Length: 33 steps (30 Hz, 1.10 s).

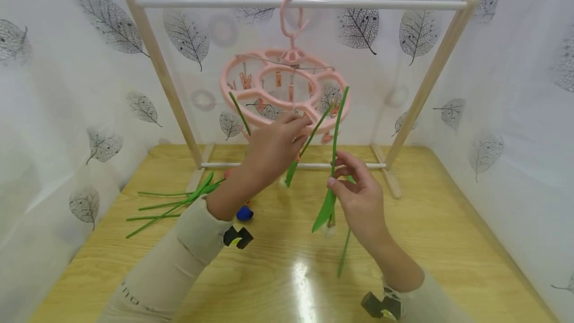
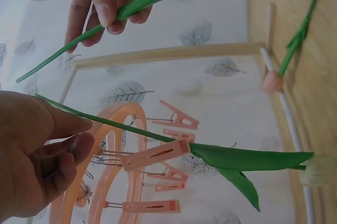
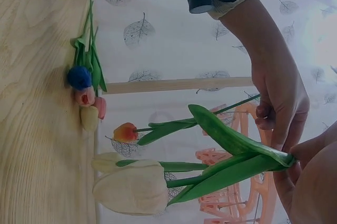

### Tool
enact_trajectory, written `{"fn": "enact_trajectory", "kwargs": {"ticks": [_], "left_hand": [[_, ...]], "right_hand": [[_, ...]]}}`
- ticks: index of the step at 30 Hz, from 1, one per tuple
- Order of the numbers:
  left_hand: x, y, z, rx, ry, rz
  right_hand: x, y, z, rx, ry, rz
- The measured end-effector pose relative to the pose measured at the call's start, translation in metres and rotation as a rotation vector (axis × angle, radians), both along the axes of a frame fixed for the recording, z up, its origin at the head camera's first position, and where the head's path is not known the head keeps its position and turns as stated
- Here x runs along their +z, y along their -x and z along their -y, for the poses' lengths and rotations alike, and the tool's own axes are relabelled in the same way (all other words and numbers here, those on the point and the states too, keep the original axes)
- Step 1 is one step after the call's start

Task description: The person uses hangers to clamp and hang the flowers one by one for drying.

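My right hand (image 1: 360, 196) pinches the green stem of a white artificial tulip (image 3: 131, 187) between thumb and fingers, with the bloom hanging downward. Just left of it, my left hand (image 1: 278, 146) is beside the rim of a pink round clip hanger (image 1: 226, 81). Its fingers are loosely bent, with nothing visible between them and the thumb. Close by, a pink clothespin (image 2: 158, 154) clips another white tulip (image 2: 318, 170) by its stem, also bloom down. An orange tulip (image 3: 125, 132) hangs head down from the hanger's left part, partly hidden by my left hand in the head view.
A white rod (image 1: 215, 3) on wooden legs carries the hanger. Several tulips, including a blue one (image 1: 244, 213), lie at the left of the wooden table (image 1: 269, 273). Another tulip stem (image 1: 344, 253) lies at the right, with a pink bloom (image 2: 273, 82). Leaf-patterned curtains surround the table.
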State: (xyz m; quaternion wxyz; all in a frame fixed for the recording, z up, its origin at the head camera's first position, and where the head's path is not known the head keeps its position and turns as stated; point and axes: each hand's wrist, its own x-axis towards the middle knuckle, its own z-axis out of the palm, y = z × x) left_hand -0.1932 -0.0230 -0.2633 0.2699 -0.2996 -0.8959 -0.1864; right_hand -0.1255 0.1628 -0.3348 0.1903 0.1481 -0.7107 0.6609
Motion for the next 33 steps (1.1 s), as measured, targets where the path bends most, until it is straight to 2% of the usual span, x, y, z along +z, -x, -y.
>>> {"fn": "enact_trajectory", "kwargs": {"ticks": [5,7,10,15,21,25,28,33], "left_hand": [[-0.006,0.003,0.005,0.045,0.009,-0.113],[-0.008,0.004,0.007,0.043,-0.001,-0.144],[-0.011,0.008,0.009,0.015,-0.027,-0.149],[-0.012,0.010,0.013,-0.024,-0.067,-0.099],[-0.014,0.013,0.021,0.006,-0.074,-0.095],[-0.018,0.017,0.030,-0.025,-0.111,-0.071],[-0.019,0.019,0.038,-0.077,-0.155,-0.019],[-0.018,0.021,0.052,-0.159,-0.241,0.125]], "right_hand": [[-0.001,0.001,0.002,0.016,0.001,-0.015],[-0.001,0.001,0.002,0.016,0.006,-0.017],[-0.001,0.002,0.003,0.013,0.010,-0.015],[-0.001,0.002,0.003,0.009,0.013,-0.010],[-0.002,0.002,0.005,0.023,0.020,-0.016],[-0.003,0.003,0.007,0.025,0.008,-0.013],[-0.004,0.003,0.008,0.021,-0.001,-0.013],[-0.005,0.004,0.009,0.019,-0.001,-0.007]]}}
